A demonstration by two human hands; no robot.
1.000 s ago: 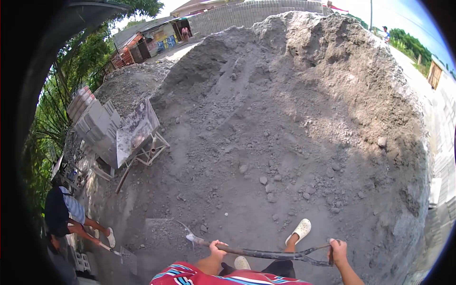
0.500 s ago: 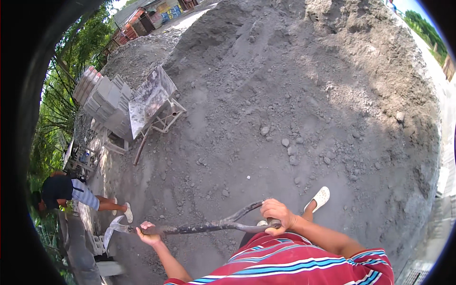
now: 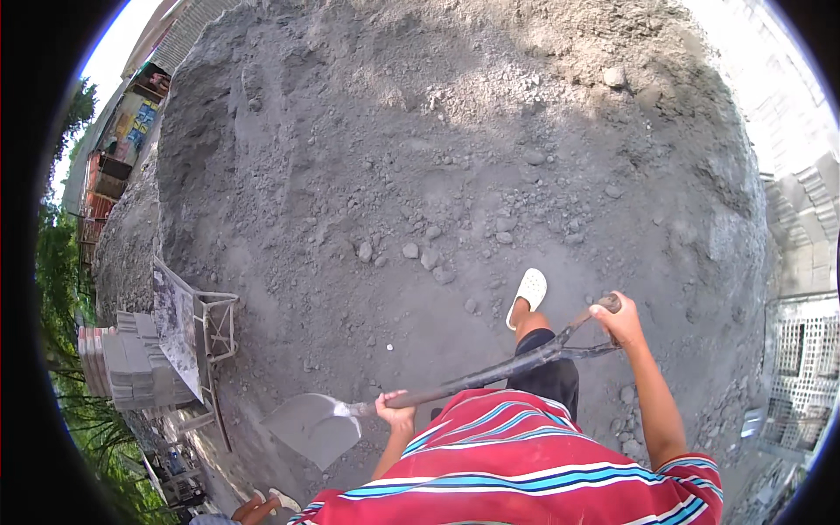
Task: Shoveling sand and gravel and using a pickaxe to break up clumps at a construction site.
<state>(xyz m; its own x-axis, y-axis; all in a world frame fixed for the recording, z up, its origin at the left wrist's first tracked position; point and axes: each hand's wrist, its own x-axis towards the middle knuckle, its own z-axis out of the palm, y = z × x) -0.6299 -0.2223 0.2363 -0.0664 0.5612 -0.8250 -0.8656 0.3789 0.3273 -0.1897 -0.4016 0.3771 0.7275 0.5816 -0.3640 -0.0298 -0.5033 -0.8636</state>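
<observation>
A shovel lies across the front of my body, its dark shaft slanting up to the right. My left hand is closed round the shaft just above the blade. At the far end my right hand grips the cross handle of the split, Y-shaped grip. The broad grey blade points left over the ground, its face turned upward; what little may lie on it blends with the grey ground.
A large heap of grey sand and gravel rises ahead, with loose stones at its foot. At left stand a wheelbarrow and stacked concrete blocks. Another person's legs show at lower left. Openwork blocks stand at right.
My view has turned right and toward the heap. The shovel has swung round, its handle end now higher and further right, its blade face now visible. Both hands keep their hold.
</observation>
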